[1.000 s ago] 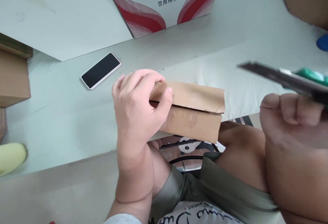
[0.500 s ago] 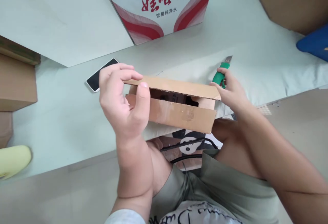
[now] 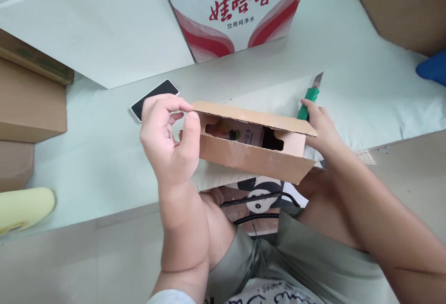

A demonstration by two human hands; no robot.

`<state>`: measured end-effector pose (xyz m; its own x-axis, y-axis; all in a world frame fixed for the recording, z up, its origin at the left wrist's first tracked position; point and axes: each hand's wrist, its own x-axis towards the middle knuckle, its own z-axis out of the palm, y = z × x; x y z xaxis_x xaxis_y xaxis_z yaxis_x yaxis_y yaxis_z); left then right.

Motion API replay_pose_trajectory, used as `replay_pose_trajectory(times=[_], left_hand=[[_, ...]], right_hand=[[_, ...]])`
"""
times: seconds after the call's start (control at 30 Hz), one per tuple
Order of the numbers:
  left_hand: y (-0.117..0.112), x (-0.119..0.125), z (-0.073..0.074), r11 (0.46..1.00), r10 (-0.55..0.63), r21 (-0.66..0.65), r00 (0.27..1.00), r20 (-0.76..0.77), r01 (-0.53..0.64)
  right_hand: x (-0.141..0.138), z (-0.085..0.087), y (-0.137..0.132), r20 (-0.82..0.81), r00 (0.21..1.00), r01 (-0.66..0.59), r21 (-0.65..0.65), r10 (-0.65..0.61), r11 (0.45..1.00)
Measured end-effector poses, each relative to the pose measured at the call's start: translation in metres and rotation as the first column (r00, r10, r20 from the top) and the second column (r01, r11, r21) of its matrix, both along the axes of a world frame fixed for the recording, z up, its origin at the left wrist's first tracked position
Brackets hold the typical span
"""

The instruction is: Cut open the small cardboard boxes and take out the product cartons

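A small brown cardboard box (image 3: pixel 254 160) rests in front of me, its top flaps parted so that a printed packet inside shows. My left hand (image 3: pixel 167 139) grips the box's left end, thumb on the front wall and fingers curled over the back flap. My right hand (image 3: pixel 322 127) is closed round a green-handled utility knife (image 3: pixel 310 97) with its blade pointing up and away. That hand also touches the right end of the raised back flap.
A large white and red carton (image 3: pixel 240 11) with Chinese print stands behind. A black phone (image 3: pixel 155 97) lies left of the small box. Brown boxes (image 3: pixel 31 95) sit at far left, a yellow object (image 3: pixel 24 209) at lower left, a blue thing (image 3: pixel 434 69) at right.
My right hand came down from near the camera with the knife to the box's right end. The flaps, shut a second ago, now stand apart and show the contents.
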<state>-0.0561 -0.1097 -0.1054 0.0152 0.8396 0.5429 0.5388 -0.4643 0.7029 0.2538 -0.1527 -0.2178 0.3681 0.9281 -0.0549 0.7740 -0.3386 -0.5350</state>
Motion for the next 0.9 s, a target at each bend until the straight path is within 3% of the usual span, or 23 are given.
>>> replay_pose_trajectory(times=[0.13,0.3,0.37,0.47,0.57,0.67,0.73,0.8,0.9], left_hand=[[-0.003,0.001,0.003,0.999,0.004,-0.039,0.998,0.059,-0.001],[-0.008,-0.007,0.003,0.996,0.025,-0.089,0.999,-0.036,-0.028],[-0.012,-0.013,0.003,0.995,0.021,-0.096,0.999,-0.047,-0.026],[-0.022,-0.024,0.007,0.987,0.024,-0.158,0.998,-0.066,-0.034],[-0.035,-0.034,0.013,0.962,0.012,-0.27,0.995,-0.095,-0.038],[-0.045,-0.044,0.016,0.912,-0.12,-0.404,0.988,-0.098,0.071],[-0.048,-0.052,0.011,0.882,-0.231,-0.436,0.971,-0.062,0.181],[-0.047,-0.062,0.002,0.896,-0.276,-0.381,0.958,-0.075,0.228],[-0.046,-0.074,-0.012,0.953,-0.218,-0.254,0.953,-0.211,0.162]], right_hand=[[-0.003,0.003,-0.001,0.0,1.0,0.02,-0.045,-0.02,0.999],[-0.009,0.008,-0.003,-0.044,0.999,0.007,-0.087,-0.011,0.996],[-0.012,0.01,-0.005,-0.022,0.999,0.027,-0.031,-0.027,0.999],[-0.017,0.02,-0.012,-0.024,0.998,0.064,0.222,-0.06,0.973],[-0.026,0.038,-0.026,-0.125,0.988,-0.01,0.553,0.095,0.833],[-0.039,0.053,-0.042,-0.122,0.915,-0.136,0.804,0.385,0.579],[-0.046,0.057,-0.049,-0.05,0.852,-0.209,0.881,0.521,0.425],[-0.051,0.055,-0.052,0.007,0.811,-0.284,0.879,0.585,0.384],[-0.054,0.048,-0.051,-0.041,0.778,-0.339,0.814,0.627,0.472]])
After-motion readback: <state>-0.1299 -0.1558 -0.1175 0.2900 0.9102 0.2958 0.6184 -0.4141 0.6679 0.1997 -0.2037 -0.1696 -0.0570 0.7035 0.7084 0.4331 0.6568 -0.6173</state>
